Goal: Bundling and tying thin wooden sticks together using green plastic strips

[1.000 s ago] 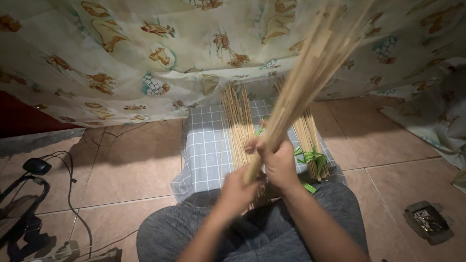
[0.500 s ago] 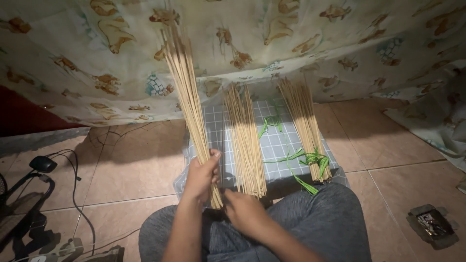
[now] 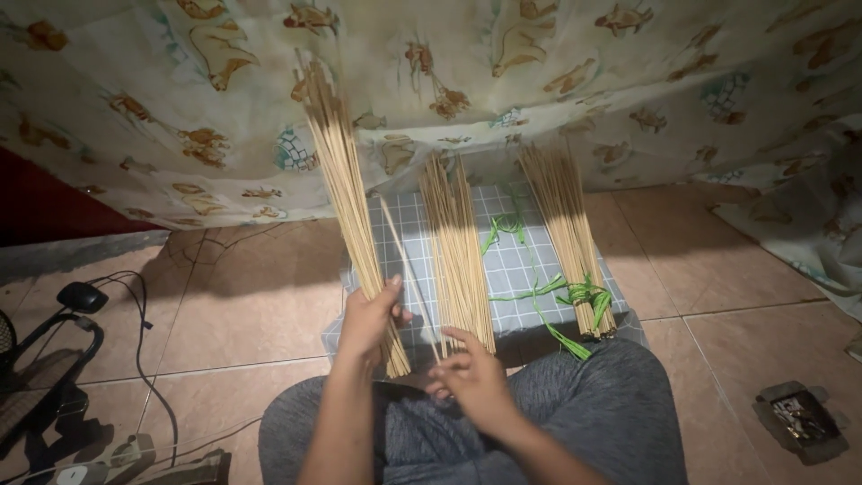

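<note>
On a tiled floor before a printed curtain, left hand grips a stick bundle; right hand pinches one stick.

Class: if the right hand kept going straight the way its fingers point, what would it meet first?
Probably the loose bundle of sticks lying on the checked cloth, just ahead of the right hand; depth is unclear.

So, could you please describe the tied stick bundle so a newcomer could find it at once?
Find the grey checked cloth on the tiled floor. Three stick bundles are there; the tied bundle lies rightmost. Only it has green ribbon wrapped near its lower end.
</note>
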